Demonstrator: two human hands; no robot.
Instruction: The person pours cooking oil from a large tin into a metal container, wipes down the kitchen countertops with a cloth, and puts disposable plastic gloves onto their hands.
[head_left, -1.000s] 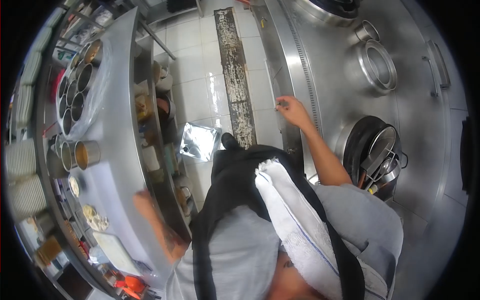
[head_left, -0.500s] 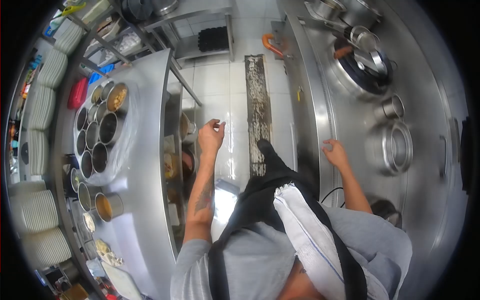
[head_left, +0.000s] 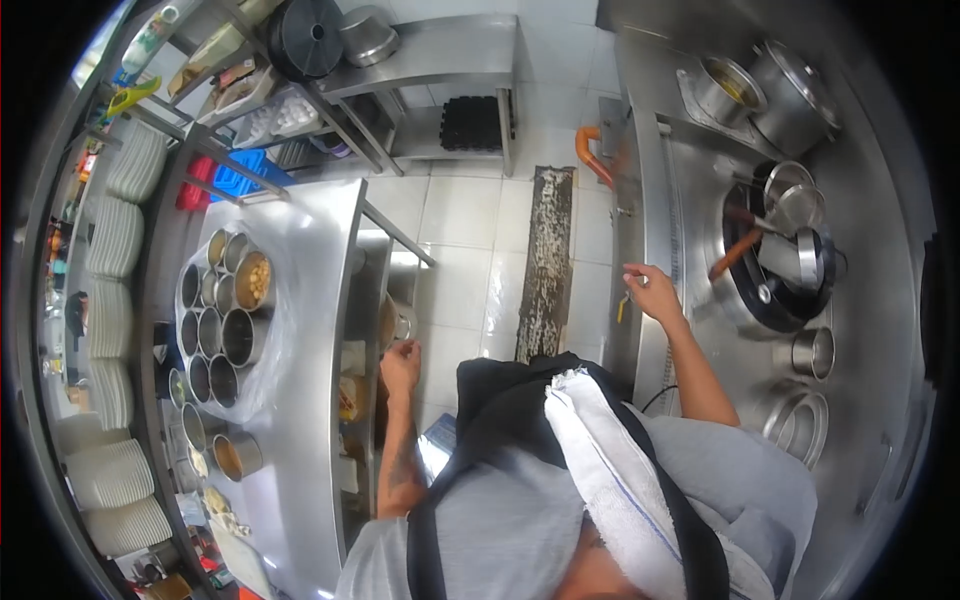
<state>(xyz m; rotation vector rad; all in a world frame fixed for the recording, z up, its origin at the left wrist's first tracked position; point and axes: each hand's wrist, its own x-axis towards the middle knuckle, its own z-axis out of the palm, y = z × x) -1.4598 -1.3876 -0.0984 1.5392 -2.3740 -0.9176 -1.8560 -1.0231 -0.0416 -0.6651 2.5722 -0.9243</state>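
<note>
My left hand [head_left: 400,367] hangs low beside the steel work table [head_left: 318,330], near a metal pot [head_left: 402,322] on its lower shelf. Its fingers are loosely bent, and nothing shows in them. My right hand [head_left: 652,293] is over the front edge of the steel cooking counter [head_left: 690,345], thumb and fingers apart and holding nothing. Beyond it on the counter sits a dark wok [head_left: 775,312] with strainers [head_left: 797,208] and a wooden-handled tool [head_left: 735,254]. A white towel [head_left: 620,450] lies over my apron.
Metal containers [head_left: 245,338] stand grouped on plastic wrap on the left table. Plate stacks [head_left: 112,310] line the far left shelf. Ahead, a dark floor drain [head_left: 545,265] runs along white tiles. An orange curved pipe [head_left: 590,155] juts out beside the right counter.
My view has moved forward and tilted, so tables and counter sit lower in it. My left arm has swung back toward my body. My right hand shows farther forward.
</note>
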